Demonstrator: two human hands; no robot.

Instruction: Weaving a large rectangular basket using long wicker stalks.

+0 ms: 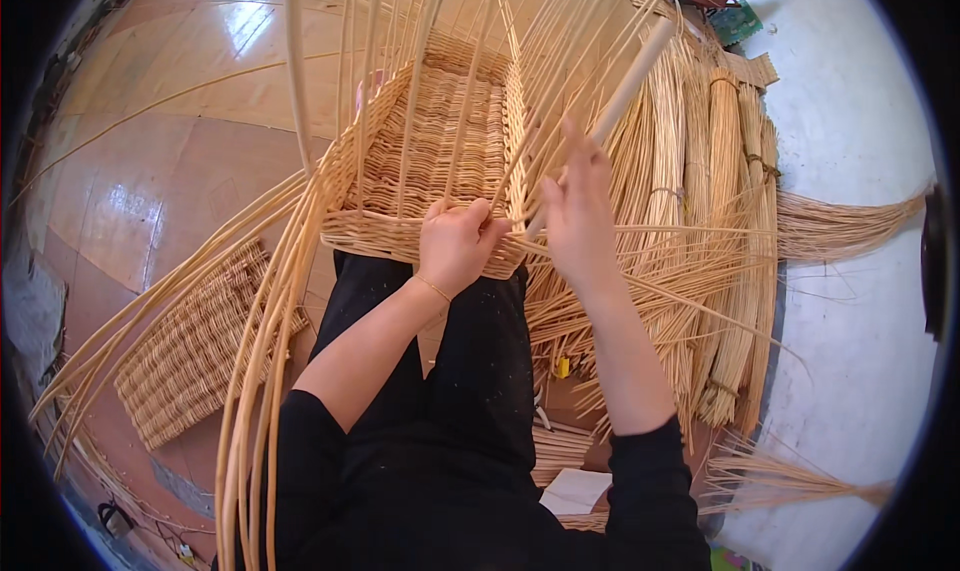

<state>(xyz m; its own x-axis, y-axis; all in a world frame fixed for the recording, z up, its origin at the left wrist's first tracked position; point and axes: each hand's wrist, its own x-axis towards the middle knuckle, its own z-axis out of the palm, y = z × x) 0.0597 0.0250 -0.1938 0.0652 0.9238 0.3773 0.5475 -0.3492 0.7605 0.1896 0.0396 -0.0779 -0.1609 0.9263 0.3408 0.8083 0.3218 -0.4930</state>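
Head view: where's our basket (pixel 437 136)?
"Twelve o'clock, our left hand (pixel 452 249) closed on its near wall (pixel 370 231)."
"Our right hand (pixel 580 221)?"
"Two o'clock, fingers stretched against a pale stick (pixel 635 79); we can't tell whether it grips."
"Step?"
"Weaving that wall, we judge; next calls for holding it steady."

Lt-tan basket (pixel 365 237) w/ ribbed weave, yel-tan rods (pixel 302 216), blk trousers (pixel 480 361) w/ wht specks

Rough wicker basket (pixel 385 233), smooth glossy floor (pixel 125 211)
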